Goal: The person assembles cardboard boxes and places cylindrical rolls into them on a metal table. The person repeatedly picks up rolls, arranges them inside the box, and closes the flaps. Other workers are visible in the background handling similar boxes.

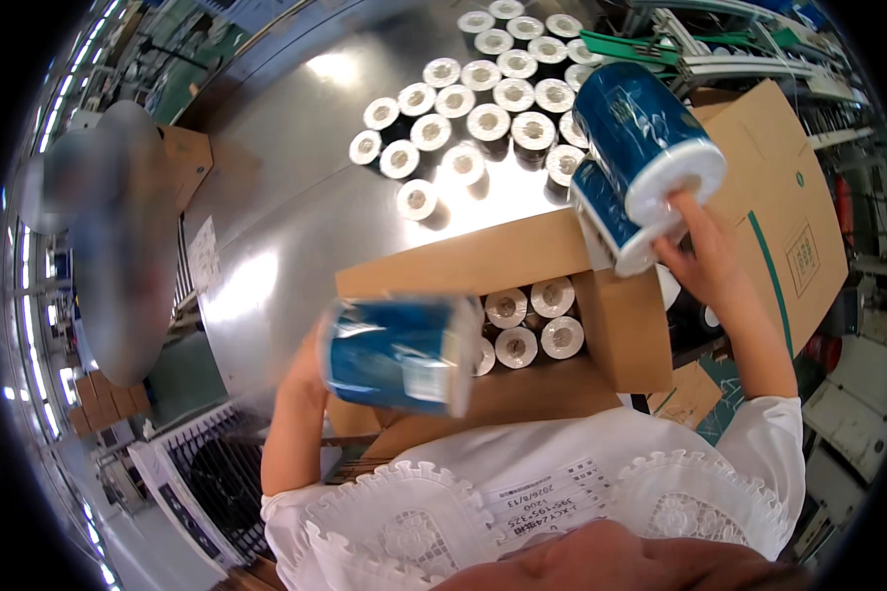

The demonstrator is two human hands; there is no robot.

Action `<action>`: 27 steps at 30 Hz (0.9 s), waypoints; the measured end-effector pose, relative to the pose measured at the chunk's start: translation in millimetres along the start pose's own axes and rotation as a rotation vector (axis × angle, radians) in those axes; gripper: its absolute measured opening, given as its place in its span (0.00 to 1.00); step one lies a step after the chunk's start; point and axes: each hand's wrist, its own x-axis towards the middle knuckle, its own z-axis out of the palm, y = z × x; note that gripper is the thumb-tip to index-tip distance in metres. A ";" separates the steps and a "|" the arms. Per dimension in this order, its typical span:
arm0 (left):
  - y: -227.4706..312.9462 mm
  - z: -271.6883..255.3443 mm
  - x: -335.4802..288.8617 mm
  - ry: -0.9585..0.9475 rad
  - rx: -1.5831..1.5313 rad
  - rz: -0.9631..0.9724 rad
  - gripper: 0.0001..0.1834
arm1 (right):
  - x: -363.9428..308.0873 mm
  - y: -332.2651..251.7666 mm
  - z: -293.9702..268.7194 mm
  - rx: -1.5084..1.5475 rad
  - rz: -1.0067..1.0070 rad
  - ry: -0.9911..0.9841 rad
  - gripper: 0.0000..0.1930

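Observation:
My left hand is closed on a blue spool with white flanged ends, blurred by motion over the near left of an open carton. Most of those fingers are hidden behind the spool. At upper right, my right hand grips two more blue spools by their white ends. The larger-looking one lies above the other, and both are wrapped in clear film. They hang tilted over the carton's far right corner. Inside the carton, several white-ended spools stand in rows.
Many white-topped spools stand on the shiny metal table beyond the carton. A large cardboard sheet leans at right, near metal rails with green parts. A blurred person is at left, beside a brown box.

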 end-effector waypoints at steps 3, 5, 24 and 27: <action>-64.2 -4.8 -34.4 -0.125 1.007 0.206 0.10 | -4.5 -55.9 6.1 0.216 -0.285 -0.281 0.29; -88.8 -4.9 -31.6 -0.019 1.753 0.418 0.08 | -10.9 -104.3 21.1 0.391 -0.271 -0.765 0.30; -6.8 -60.1 255.9 0.250 1.923 0.542 0.32 | 40.1 -187.4 180.9 1.119 0.148 -0.848 0.15; -24.2 -88.5 332.3 0.175 2.046 0.365 0.39 | 59.9 -88.6 182.1 0.703 0.412 -0.240 0.18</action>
